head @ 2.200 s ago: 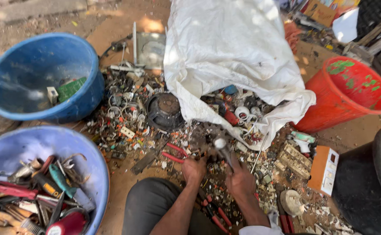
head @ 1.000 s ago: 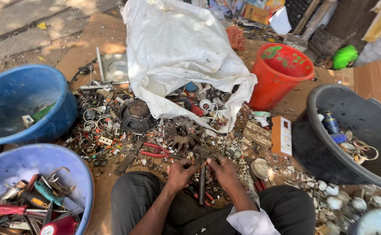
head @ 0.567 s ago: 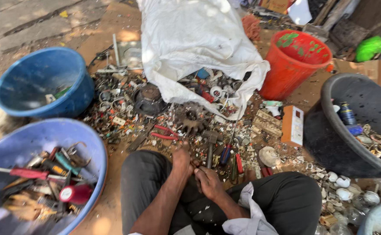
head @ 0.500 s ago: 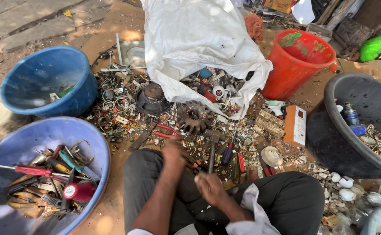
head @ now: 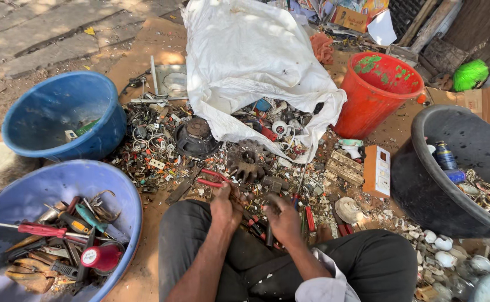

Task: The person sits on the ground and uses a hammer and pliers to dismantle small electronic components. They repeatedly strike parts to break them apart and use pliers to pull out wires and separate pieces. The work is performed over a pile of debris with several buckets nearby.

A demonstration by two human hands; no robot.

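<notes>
Dirt ground strewn with metal scrap fills the frame's centre. The left hand (head: pixel 226 206) closes around red-handled pliers (head: pixel 213 180) just above it; the right hand (head: pixel 283 219), lower centre, grips a dark tool (head: pixel 269 235).

Dark grey trousers (head: pixel 379 263) cover both legs; a pale, loose sleeve (head: pixel 326 282) wraps the right forearm; left forearm bare.

Left hand (head: pixel 226 206) and right hand (head: pixel 284 219) (both curled) sit low, close together.
</notes>
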